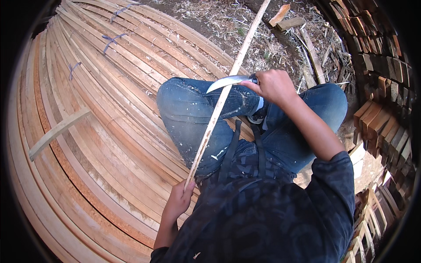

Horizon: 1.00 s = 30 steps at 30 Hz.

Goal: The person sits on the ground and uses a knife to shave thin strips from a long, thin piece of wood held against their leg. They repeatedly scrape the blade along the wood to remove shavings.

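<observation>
A long, thin wooden strip (212, 124) slants across my lap, from low left up past the top edge of the view. Its near end is gripped in my left hand (178, 199), beside my left thigh. My right hand (274, 85) is closed around the dark handle of a curved knife (228, 82). The knife's bright blade lies across the strip above my crossed legs, its tip pointing left. Bark-like dark patches show along the strip's lower part.
Bundled wooden slats (114, 131) spread under me and to the left, tied with dark strips (112, 42). A short loose stick (59, 133) lies across them. Shavings (210, 19) and offcuts (290, 23) cover the ground ahead. Stacked wood (379, 122) stands at the right.
</observation>
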Each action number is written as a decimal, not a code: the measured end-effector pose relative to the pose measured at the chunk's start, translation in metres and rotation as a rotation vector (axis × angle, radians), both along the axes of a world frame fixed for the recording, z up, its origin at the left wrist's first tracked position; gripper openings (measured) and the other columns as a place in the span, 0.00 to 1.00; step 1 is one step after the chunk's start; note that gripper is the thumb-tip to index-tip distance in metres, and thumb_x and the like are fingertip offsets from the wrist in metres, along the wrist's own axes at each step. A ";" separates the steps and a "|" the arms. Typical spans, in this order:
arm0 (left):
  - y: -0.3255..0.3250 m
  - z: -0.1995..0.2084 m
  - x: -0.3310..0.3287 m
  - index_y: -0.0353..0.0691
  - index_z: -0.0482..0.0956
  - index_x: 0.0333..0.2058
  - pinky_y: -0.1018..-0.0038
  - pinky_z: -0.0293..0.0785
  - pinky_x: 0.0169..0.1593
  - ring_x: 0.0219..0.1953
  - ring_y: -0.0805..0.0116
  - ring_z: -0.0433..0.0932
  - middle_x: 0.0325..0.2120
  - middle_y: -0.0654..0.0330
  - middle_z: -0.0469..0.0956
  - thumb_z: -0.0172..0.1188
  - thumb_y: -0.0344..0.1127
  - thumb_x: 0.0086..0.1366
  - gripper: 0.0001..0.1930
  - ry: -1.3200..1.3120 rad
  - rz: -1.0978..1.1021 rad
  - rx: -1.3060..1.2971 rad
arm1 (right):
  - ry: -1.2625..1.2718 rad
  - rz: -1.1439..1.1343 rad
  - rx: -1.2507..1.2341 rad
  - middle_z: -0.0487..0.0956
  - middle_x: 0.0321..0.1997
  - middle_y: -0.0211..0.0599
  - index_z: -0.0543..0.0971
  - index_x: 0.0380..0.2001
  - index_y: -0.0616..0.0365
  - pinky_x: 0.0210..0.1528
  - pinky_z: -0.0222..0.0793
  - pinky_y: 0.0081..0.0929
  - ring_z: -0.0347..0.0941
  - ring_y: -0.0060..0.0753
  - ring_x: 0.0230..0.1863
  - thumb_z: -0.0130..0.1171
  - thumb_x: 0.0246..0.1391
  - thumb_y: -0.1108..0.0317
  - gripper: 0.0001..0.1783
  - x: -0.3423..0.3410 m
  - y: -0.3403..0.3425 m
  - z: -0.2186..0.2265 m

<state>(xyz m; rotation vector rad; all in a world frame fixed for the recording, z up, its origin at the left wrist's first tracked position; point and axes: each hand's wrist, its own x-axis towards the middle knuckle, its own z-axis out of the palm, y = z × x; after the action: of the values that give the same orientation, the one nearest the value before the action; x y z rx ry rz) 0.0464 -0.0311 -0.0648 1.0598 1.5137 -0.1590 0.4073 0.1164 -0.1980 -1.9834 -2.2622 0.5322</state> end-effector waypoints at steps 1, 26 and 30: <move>0.004 0.001 0.004 0.31 0.70 0.27 0.71 0.62 0.24 0.19 0.73 0.64 0.14 0.59 0.66 0.46 0.41 0.70 0.18 0.026 -0.022 0.034 | -0.055 -0.074 0.005 0.76 0.14 0.47 0.79 0.12 0.59 0.24 0.74 0.40 0.77 0.47 0.20 0.41 0.53 0.29 0.42 0.013 0.008 -0.012; 0.034 -0.033 -0.022 0.34 0.73 0.27 0.58 0.70 0.27 0.23 0.47 0.76 0.18 0.47 0.75 0.57 0.49 0.62 0.20 0.570 -0.312 0.605 | 1.098 -0.761 -0.243 0.69 0.16 0.28 0.65 0.37 0.61 0.14 0.57 0.18 0.63 0.17 0.14 0.61 0.50 0.72 0.15 0.016 0.030 -0.027; 0.032 -0.041 -0.027 0.36 0.74 0.27 0.64 0.71 0.25 0.22 0.54 0.78 0.20 0.53 0.77 0.58 0.51 0.61 0.20 0.569 -0.339 0.695 | 1.153 -0.585 -0.308 0.69 0.17 0.25 0.69 0.36 0.61 0.11 0.54 0.16 0.60 0.13 0.12 0.58 0.55 0.73 0.10 -0.029 0.004 -0.019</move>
<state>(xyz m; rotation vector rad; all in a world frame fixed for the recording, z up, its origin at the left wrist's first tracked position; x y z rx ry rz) 0.0193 0.0008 -0.1060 1.9507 1.9447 -0.1843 0.3782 0.1202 -0.2173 -1.5916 -0.9136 1.4730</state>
